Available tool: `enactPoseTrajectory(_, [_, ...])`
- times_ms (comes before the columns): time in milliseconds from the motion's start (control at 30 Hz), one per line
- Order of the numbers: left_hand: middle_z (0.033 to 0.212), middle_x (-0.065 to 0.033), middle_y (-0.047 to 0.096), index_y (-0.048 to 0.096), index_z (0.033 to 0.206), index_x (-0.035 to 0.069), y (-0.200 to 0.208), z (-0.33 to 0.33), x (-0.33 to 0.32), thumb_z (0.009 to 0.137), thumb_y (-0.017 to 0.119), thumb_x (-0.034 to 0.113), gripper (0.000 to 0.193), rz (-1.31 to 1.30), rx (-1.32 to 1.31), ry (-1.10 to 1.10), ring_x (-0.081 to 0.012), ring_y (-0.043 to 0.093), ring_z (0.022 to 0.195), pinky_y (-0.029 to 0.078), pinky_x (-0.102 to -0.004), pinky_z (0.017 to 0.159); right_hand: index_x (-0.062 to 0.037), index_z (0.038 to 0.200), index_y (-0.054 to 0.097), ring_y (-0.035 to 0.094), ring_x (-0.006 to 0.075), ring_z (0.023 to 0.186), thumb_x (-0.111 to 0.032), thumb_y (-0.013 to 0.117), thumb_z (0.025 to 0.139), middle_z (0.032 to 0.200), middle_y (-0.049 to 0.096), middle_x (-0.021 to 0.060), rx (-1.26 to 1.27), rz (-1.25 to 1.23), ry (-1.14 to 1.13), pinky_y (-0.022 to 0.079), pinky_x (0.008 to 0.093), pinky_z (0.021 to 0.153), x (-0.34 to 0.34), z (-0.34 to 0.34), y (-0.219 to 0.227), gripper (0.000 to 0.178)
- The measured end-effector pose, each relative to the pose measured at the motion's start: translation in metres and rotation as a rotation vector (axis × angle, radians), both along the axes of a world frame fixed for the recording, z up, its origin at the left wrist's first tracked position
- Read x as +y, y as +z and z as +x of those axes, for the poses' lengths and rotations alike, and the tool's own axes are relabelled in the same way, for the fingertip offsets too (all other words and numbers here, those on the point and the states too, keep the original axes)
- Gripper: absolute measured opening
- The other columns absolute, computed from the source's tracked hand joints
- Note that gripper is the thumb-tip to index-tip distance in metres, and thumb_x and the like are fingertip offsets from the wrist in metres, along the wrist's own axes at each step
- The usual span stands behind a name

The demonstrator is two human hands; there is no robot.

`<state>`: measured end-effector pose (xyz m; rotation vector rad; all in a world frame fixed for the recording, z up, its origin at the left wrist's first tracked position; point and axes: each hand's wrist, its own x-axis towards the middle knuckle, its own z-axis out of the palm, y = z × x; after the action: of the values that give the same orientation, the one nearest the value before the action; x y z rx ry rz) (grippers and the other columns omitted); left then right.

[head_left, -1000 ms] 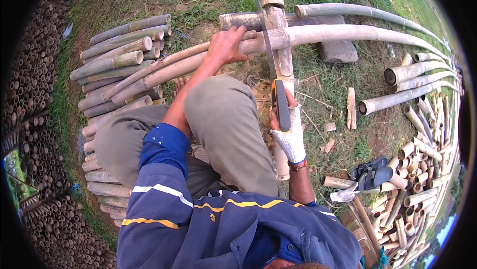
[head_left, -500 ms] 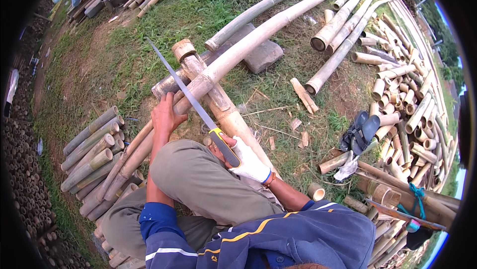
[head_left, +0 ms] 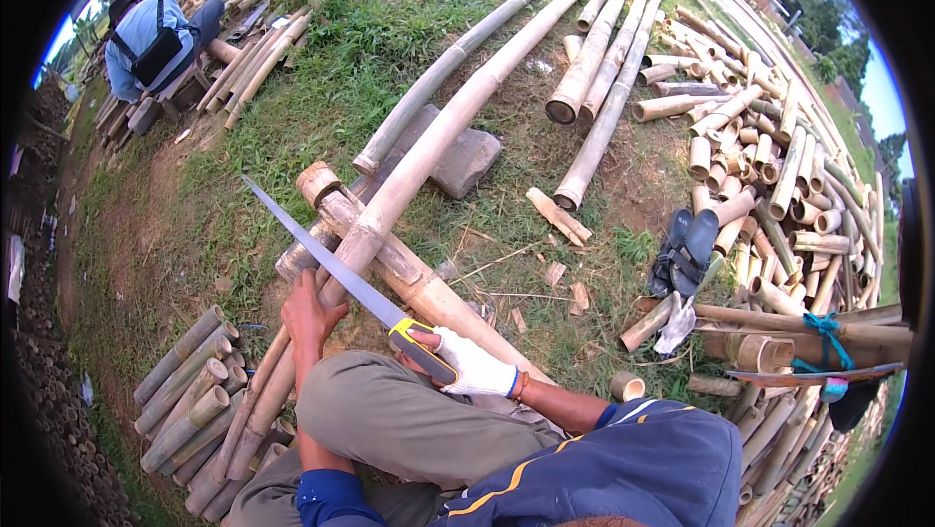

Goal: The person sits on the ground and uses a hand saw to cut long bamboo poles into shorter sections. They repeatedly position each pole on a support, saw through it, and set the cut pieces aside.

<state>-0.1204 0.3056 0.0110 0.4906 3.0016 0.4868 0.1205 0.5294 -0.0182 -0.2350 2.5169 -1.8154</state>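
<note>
My right hand, in a white glove, is closed round the yellow-and-grey handle of a hand saw. The long saw blade lies slantwise across a pale bamboo pole, just near side of a joint. My bare left hand grips the same pole close beside the blade. Beneath the pole runs a thick bamboo support with a short upright peg at its far end. A dark, short-looking round piece also passes under the pole. My bent knee rests near both hands.
Cut bamboo lengths are stacked at left; a large heap of short pieces lies at right. Near it are dark sandals and a blade by a blue-green tie. A stone block sits ahead. Another person sits far left.
My view has shifted, so the scene sits lower and further left, and more of the other person shows. Both hands keep their grips; the saw still crosses the pole at about the same place.
</note>
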Motion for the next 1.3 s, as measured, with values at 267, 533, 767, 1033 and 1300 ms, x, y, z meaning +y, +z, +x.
enactPoseTrajectory(267, [0.125, -0.0208, 0.071, 0.059, 0.129, 0.010, -0.006, 0.000, -0.008, 0.064, 0.101, 0.031, 0.080, 0.019, 0.074, -0.021, -0.0481, 0.074, 0.107, 0.060, -0.0570, 0.091, -0.0140, 0.171, 0.039, 0.060, 0.0211, 0.132, -0.003, 0.069, 0.109, 0.146, 0.053, 0.0090, -0.278, -1.030, -0.085, 0.052, 0.0313, 0.121, -0.016, 0.007, 0.045, 0.069])
enactPoseTrajectory(533, [0.125, -0.0178, 0.071, 0.059, 0.131, 0.012, -0.007, 0.002, -0.005, 0.064, 0.100, 0.033, 0.081, 0.013, 0.085, -0.032, -0.0469, 0.074, 0.107, 0.061, -0.0571, 0.090, -0.0133, 0.159, 0.048, 0.068, 0.0172, 0.106, 0.004, 0.066, 0.098, 0.126, 0.058, 0.0103, 0.184, -0.058, -0.279, 0.056, 0.0354, 0.096, 0.023, 0.022, 0.064, 0.066])
enactPoseTrajectory(767, [0.125, -0.0165, 0.070, 0.058, 0.132, 0.013, -0.014, -0.002, -0.013, 0.066, 0.099, 0.035, 0.080, 0.031, 0.111, -0.052, -0.0447, 0.074, 0.111, 0.061, -0.0567, 0.093, -0.0112, 0.159, 0.048, 0.061, 0.0170, 0.098, 0.010, 0.067, 0.093, 0.113, 0.059, 0.0075, 0.317, 0.032, -0.580, 0.052, 0.0347, 0.091, 0.039, 0.022, 0.051, 0.072])
enactPoseTrajectory(1033, [0.126, -0.0160, 0.071, 0.060, 0.136, 0.013, -0.020, -0.007, -0.012, 0.067, 0.098, 0.038, 0.083, 0.002, 0.081, -0.036, -0.0427, 0.074, 0.112, 0.060, -0.0552, 0.095, -0.0126, 0.155, 0.062, 0.058, 0.0302, 0.105, 0.003, 0.076, 0.080, 0.119, 0.055, 0.0129, 0.191, 0.463, -0.659, 0.050, 0.0421, 0.098, 0.054, 0.039, -0.029, 0.078])
enactPoseTrajectory(1300, [0.129, -0.0149, 0.068, 0.066, 0.140, 0.012, -0.023, -0.008, -0.016, 0.085, 0.088, 0.063, 0.078, 0.177, 0.128, -0.076, -0.0401, 0.071, 0.119, 0.059, -0.0539, 0.098, -0.0159, 0.165, 0.052, 0.060, 0.0436, 0.112, -0.012, 0.085, 0.081, 0.125, 0.057, 0.0236, 0.089, 0.718, -0.363, 0.054, 0.0520, 0.100, 0.065, 0.053, -0.103, 0.090])
